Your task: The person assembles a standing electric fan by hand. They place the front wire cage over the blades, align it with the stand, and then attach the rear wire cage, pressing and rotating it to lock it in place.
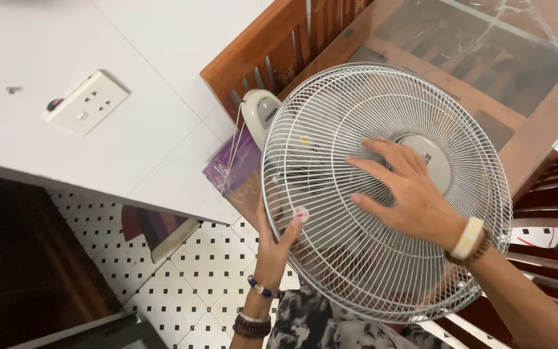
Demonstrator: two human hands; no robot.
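Fan guard point(356, 271), a round white wire cage, held tilted above the patterned tile floor point(182, 284), beside the white wall point(130, 129) and a wooden chair point(272, 45). Left hand point(276, 242) curled round the lower left rim, thumb pressed on the wires beside a small white clip point(301, 214). Right hand point(408, 194) laid flat on the grille, fingers spread wide, fingertips near the centre cap point(437, 161).
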